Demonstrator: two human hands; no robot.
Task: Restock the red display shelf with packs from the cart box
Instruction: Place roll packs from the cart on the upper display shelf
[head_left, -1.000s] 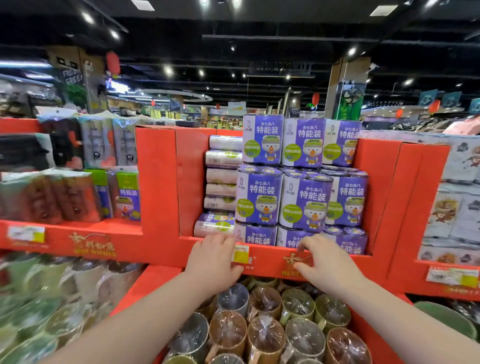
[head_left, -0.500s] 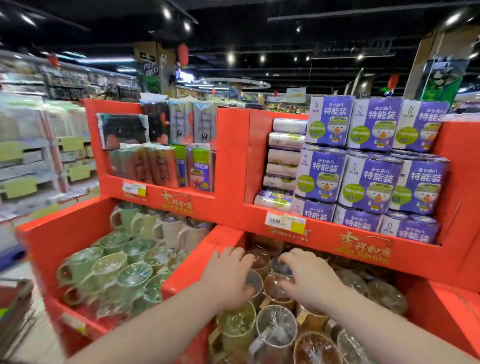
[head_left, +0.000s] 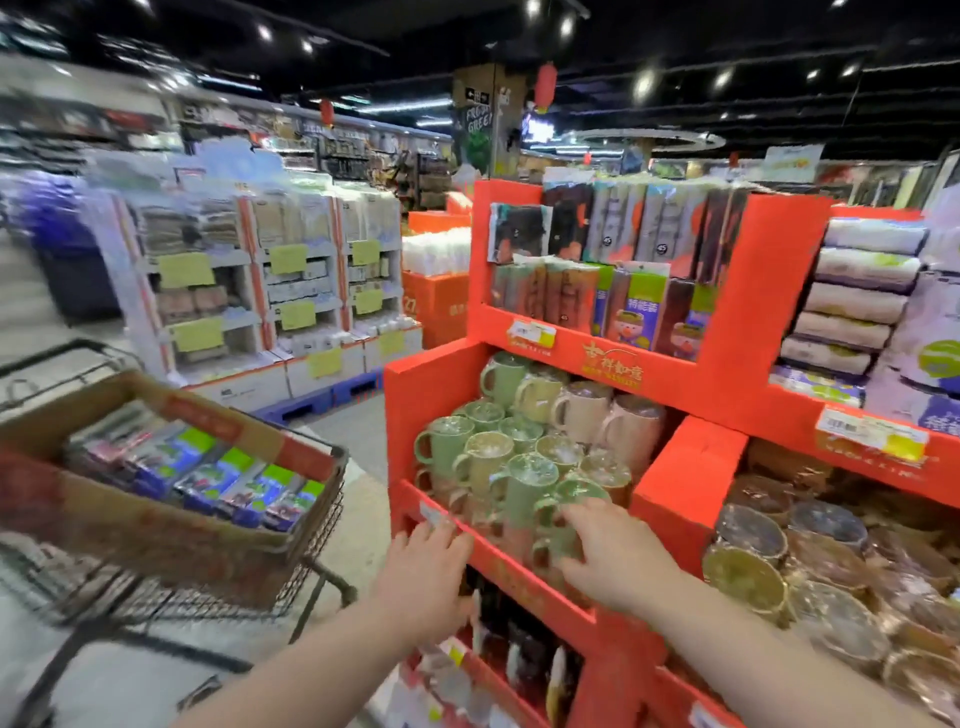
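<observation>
The red display shelf (head_left: 727, 358) fills the right half of the view. Its upper left bay holds upright flat packs (head_left: 636, 306), and purple roll packs (head_left: 930, 338) are stacked at the far right. On the left, a cardboard box (head_left: 156, 530) sits in a black wire cart (head_left: 306, 540), with several purple and green packs (head_left: 208, 475) lying in it. My left hand (head_left: 421, 577) and my right hand (head_left: 613, 556) hover low in front of the shelf, near the bin of green mugs. Both hold nothing, with fingers spread and relaxed.
Green and beige wrapped mugs (head_left: 514, 457) fill the lower left bin, and brown wrapped cups (head_left: 810, 561) fill the bin at right. White shelving with yellow price tags (head_left: 270, 291) stands across the aisle. Grey floor lies between cart and display.
The view has swung left, bringing the cart and its box into sight. Both hands came off the upper shelf's front edge and now sit lower, by the green mug bin.
</observation>
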